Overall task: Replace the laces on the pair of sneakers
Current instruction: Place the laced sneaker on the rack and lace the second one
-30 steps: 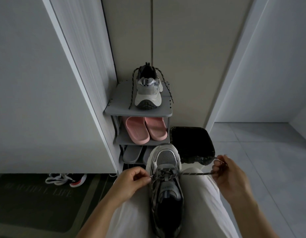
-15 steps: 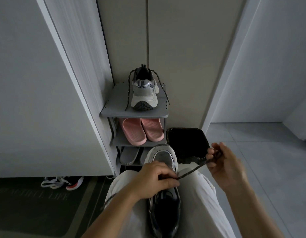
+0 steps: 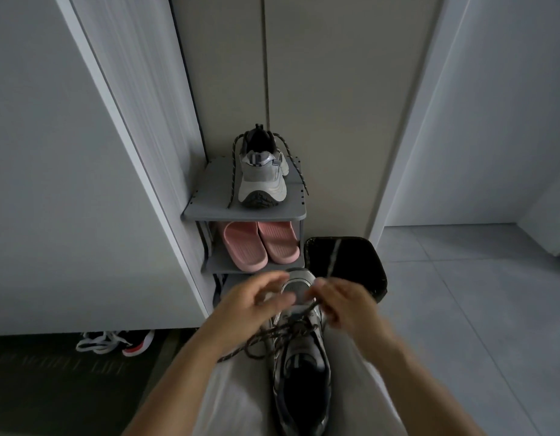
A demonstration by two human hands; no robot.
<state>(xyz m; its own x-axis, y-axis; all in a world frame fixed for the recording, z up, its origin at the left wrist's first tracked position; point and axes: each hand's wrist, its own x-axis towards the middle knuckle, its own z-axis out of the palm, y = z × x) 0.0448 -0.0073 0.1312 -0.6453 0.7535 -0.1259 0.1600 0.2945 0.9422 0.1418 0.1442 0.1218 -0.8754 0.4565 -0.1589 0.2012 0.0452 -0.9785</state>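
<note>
Your right hand [image 3: 344, 306] has come in from out at the side, where it was stretching the lace taut. It now sits just beside the toe of the sneaker [image 3: 299, 366]. Your left hand [image 3: 256, 305] has lifted off the tongue it was pressing and now sits over the left side of the toe.

The lace [image 3: 285, 333] has gone slack as a result. It crosses the lower eyelets in a loose tangle. One free end trails off to the left across your lap [image 3: 234, 398]. The other runs up to your right hand, whose curled fingers pinch it, and a blurred streak of lace rises above them.

Your left hand is blurred by motion. Its fingers look loosely spread and I see nothing held between them.

The sneaker lies along your lap with its toe pointing away from you and its opening toward you.

I read this as one pull-through finished and the hands regrouping to feed the next eyelet. The upper eyelets look unlaced, though the blur leaves that unsure.

The second sneaker [image 3: 262, 180] stands at the front edge of the top shelf of the shoe rack [image 3: 209, 196], heel toward you. The same dark speckled lace hangs untied down both its sides, so it seems already relaced.

Pink slippers [image 3: 260, 247] sit on the shelf below, and a black bin [image 3: 360, 262] stands just beside the rack's right edge.
</note>
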